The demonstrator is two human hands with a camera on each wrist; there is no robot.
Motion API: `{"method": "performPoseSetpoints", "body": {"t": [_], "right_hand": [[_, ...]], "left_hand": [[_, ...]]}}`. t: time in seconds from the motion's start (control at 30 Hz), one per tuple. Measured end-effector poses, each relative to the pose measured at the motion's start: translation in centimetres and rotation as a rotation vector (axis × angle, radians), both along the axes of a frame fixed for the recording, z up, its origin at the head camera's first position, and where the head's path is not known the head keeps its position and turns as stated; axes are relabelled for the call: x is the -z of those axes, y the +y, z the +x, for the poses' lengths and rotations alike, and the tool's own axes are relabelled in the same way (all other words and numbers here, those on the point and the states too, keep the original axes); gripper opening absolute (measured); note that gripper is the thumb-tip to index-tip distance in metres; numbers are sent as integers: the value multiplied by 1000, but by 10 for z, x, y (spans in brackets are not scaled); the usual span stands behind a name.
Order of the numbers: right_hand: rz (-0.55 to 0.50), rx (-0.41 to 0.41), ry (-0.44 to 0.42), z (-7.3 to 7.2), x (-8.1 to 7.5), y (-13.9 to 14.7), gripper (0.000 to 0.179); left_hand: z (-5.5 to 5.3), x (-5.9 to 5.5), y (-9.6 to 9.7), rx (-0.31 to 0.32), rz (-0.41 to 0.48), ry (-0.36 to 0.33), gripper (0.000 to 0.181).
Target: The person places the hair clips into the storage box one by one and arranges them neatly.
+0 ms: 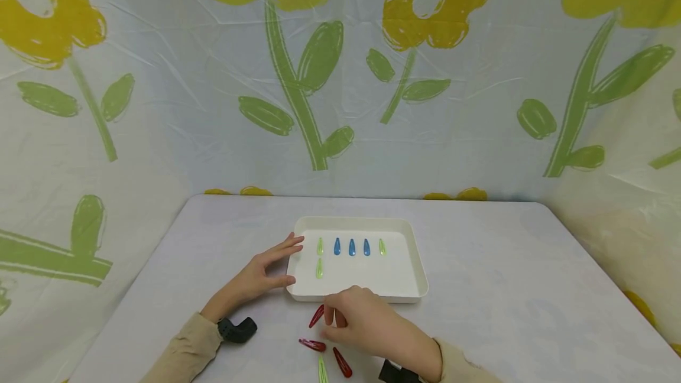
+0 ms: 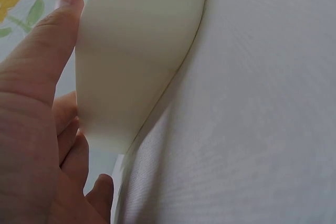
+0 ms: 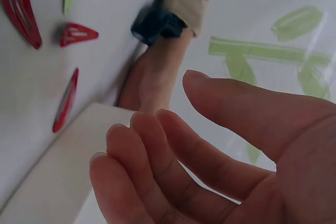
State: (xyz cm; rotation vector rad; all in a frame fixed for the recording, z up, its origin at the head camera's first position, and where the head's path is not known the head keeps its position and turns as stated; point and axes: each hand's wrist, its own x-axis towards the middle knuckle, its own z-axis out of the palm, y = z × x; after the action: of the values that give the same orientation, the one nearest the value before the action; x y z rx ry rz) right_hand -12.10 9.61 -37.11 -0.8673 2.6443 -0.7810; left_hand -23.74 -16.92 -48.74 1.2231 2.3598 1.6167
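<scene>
My left hand (image 1: 264, 268) rests at the left edge of a white tray (image 1: 372, 281), its fingers extended; in the left wrist view the thumb (image 2: 63, 30) touches the tray's wall (image 2: 136, 51). Over the tray's front edge hovers my right hand (image 1: 367, 319), and in the right wrist view its thumb and fingers stand apart with nothing between them. Close to it on the table lie red snap hair clips (image 1: 343, 362), three in view, and a green snap hair clip (image 1: 323, 369). Inside the tray, blue hair clips (image 1: 352, 247) and green hair clips (image 1: 319, 268) lie upright, three of each.
The tray stands on a white-covered table (image 1: 505, 276). Behind the table hangs a flower-printed curtain (image 1: 468, 146). A black wrist camera (image 1: 237, 330) is strapped to the left wrist, and another black device (image 1: 399, 372) to the right.
</scene>
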Motion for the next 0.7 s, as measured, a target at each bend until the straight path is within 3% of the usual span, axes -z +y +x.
{"method": "performPoseSetpoints", "body": {"t": [0.13, 0.2, 0.33, 0.43, 0.7], "right_hand": [[72, -24, 20, 8, 9, 1, 21], [117, -37, 41, 11, 14, 2, 22], [167, -45, 17, 16, 21, 2, 22], [168, -44, 2, 18, 25, 2, 24], [160, 18, -64, 24, 34, 0, 26]], "left_hand": [[-1, 1, -1, 4, 3, 34, 65], [3, -5, 1, 4, 8, 46, 64], [4, -6, 1, -5, 6, 45, 64], [0, 1, -1, -5, 0, 36, 65], [-1, 0, -1, 1, 5, 28, 64]]}}
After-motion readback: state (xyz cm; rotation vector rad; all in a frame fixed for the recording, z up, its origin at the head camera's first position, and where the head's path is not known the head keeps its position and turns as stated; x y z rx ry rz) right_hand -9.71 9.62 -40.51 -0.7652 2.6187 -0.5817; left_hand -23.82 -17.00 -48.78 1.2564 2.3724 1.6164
